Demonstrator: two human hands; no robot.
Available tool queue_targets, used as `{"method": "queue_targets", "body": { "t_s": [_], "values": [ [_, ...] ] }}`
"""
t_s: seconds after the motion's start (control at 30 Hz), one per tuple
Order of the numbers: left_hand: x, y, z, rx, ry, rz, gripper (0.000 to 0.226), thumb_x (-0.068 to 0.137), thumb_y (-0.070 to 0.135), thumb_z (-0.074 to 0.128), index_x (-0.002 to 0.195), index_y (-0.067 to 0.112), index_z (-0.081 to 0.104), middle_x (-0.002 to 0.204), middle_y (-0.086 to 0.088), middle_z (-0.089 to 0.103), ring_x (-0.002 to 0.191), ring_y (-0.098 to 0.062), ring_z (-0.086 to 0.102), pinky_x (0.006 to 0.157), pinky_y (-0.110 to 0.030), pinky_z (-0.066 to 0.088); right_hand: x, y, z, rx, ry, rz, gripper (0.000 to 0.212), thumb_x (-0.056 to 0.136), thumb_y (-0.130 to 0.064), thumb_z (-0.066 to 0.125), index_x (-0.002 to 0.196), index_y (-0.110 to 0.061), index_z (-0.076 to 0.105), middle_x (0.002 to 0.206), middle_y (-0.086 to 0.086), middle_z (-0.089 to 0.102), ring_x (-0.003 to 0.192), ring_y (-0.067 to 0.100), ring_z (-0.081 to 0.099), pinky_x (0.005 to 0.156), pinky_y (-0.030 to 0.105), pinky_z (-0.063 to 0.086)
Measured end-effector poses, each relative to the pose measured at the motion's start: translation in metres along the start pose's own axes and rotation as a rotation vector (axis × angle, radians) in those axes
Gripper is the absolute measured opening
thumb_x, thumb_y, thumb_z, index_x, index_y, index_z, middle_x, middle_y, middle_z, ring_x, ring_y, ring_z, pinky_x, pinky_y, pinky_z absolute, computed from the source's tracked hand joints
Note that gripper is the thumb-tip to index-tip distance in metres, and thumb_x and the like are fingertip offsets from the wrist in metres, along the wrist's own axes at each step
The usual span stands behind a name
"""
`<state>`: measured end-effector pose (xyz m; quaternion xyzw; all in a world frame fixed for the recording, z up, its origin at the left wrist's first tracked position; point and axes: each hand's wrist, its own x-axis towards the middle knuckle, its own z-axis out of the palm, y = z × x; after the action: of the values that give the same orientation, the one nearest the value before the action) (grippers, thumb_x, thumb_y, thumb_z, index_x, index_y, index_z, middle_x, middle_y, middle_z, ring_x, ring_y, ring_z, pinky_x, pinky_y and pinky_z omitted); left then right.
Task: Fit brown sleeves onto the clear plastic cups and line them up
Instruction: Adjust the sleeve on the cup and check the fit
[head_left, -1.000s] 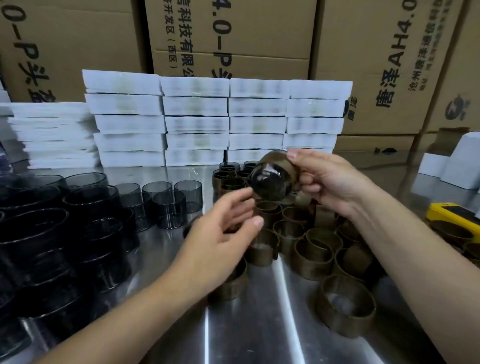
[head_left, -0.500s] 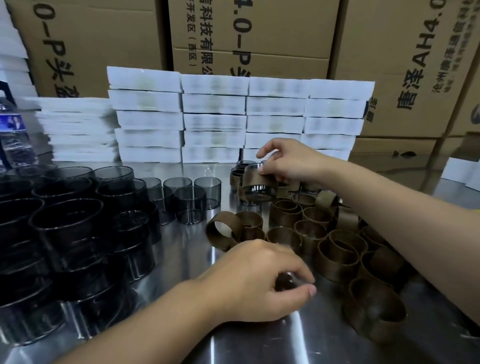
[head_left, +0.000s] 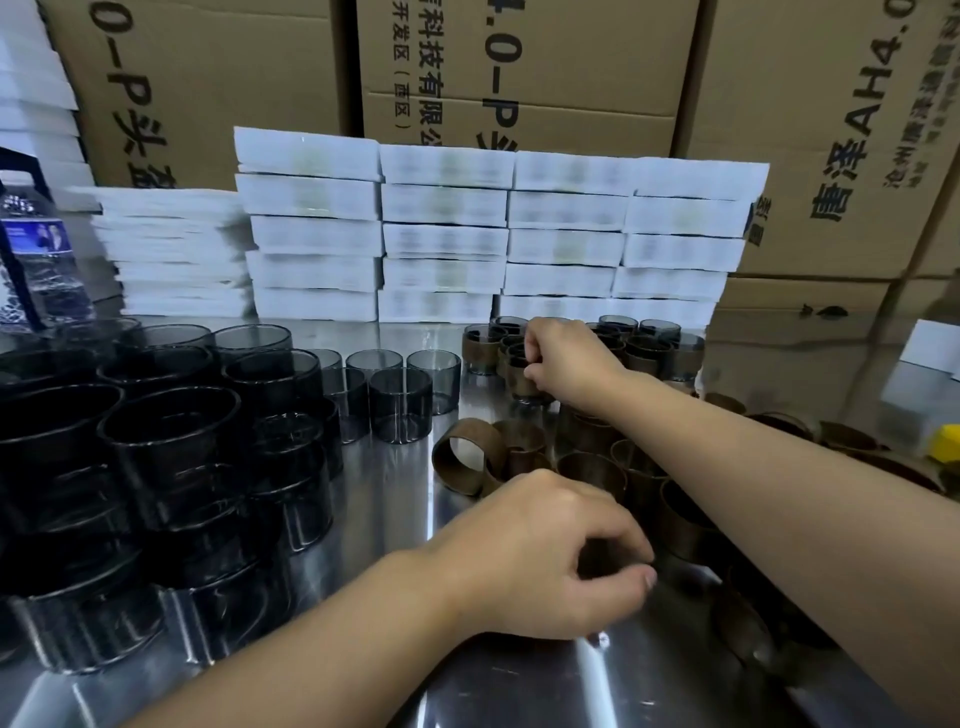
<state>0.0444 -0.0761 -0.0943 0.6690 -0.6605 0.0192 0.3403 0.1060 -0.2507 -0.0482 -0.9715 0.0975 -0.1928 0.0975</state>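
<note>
Steel table (head_left: 395, 519), stock as seen from the head camera.

Right hand (head_left: 566, 364): reaches to the far side, fingers bent and gripping the rim of one sleeved cup (head_left: 522, 382). This cup stands upright on the table at the front edge of the finished cups (head_left: 649, 348), touching its neighbours. A second ago it was held in the air on its side, base toward the camera; half a second ago it was just reaching the group.

Left hand (head_left: 535, 556): low over the near table, fingers curled, thumb and forefinger closing on a brown sleeve (head_left: 605, 564) that the hand mostly hides. A second ago the fingers were straight and held nothing.

Loose sleeves (head_left: 467, 457): a cluster between the two hands and under the right forearm, some upright, one on its edge.

Clear cups (head_left: 400, 410): bare and smoky, upright in short rows left of the sleeves; a denser pile sits nearer at left.

White boxes (head_left: 441, 234): stacked in columns behind the cups.

Cardboard cartons (head_left: 519, 62): printed, behind the boxes.

Water bottle (head_left: 36, 249): far left.
</note>
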Motion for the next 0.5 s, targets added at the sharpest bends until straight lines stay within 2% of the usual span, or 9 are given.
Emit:
{"method": "queue_targets", "body": {
  "t_s": [0.13,0.2,0.27,0.33,0.4,0.5],
  "values": [
    [-0.001,0.001,-0.001,-0.024,-0.011,0.010,0.016,0.085,0.020,0.068,0.095,0.009,0.075,0.087,0.000,0.072,0.067,0.017,0.052,0.063,0.004,0.030,0.004,0.007,0.004,-0.094,-0.051,0.079,0.013,0.088,0.003,0.048,0.098,-0.003,0.053,0.105,0.018,0.062,0.101,0.031,0.054,0.074,0.034,0.041],
    [-0.001,0.001,0.000,-0.028,-0.009,0.011,0.017,0.084,0.020,0.068,0.095,0.010,0.076,0.087,0.000,0.072,0.071,0.011,0.055,0.065,0.003,0.032,0.005,0.007,0.005,-0.080,-0.085,0.107,0.022,0.087,0.005,0.044,0.104,-0.001,0.056,0.108,0.017,0.061,0.102,0.031,0.054,0.076,0.034,0.043],
    [-0.001,0.002,0.000,-0.027,-0.004,0.017,0.015,0.084,0.018,0.069,0.093,0.009,0.075,0.086,0.000,0.072,0.067,0.015,0.053,0.063,0.003,0.030,0.005,0.003,0.005,-0.064,-0.065,0.107,0.021,0.086,0.002,0.046,0.102,-0.003,0.057,0.109,0.015,0.061,0.100,0.030,0.054,0.078,0.035,0.046],
    [-0.002,0.002,0.001,-0.021,0.003,0.025,0.012,0.083,0.016,0.070,0.092,0.009,0.075,0.084,-0.001,0.071,0.062,0.019,0.049,0.060,0.004,0.029,0.005,-0.005,0.004,-0.034,-0.013,0.071,0.012,0.084,-0.005,0.051,0.095,-0.011,0.055,0.107,0.010,0.060,0.092,0.025,0.052,0.072,0.033,0.043],
    [-0.001,0.002,0.001,-0.004,0.014,0.024,0.014,0.083,0.019,0.069,0.091,0.010,0.075,0.085,0.001,0.071,0.069,0.008,0.054,0.064,0.003,0.029,0.004,-0.019,0.002,0.002,0.006,-0.021,0.013,0.084,-0.014,0.054,0.095,-0.020,0.054,0.107,0.004,0.059,0.092,0.022,0.052,0.072,0.030,0.040],
    [-0.001,0.000,0.001,0.007,0.040,0.021,0.017,0.082,0.024,0.066,0.090,0.013,0.075,0.087,0.003,0.072,0.080,-0.003,0.061,0.073,-0.011,0.045,0.000,-0.044,0.003,0.099,-0.080,-0.199,0.027,0.087,-0.021,0.057,0.113,-0.022,0.060,0.117,0.003,0.054,0.106,0.019,0.052,0.086,0.030,0.042]
  ]
}}
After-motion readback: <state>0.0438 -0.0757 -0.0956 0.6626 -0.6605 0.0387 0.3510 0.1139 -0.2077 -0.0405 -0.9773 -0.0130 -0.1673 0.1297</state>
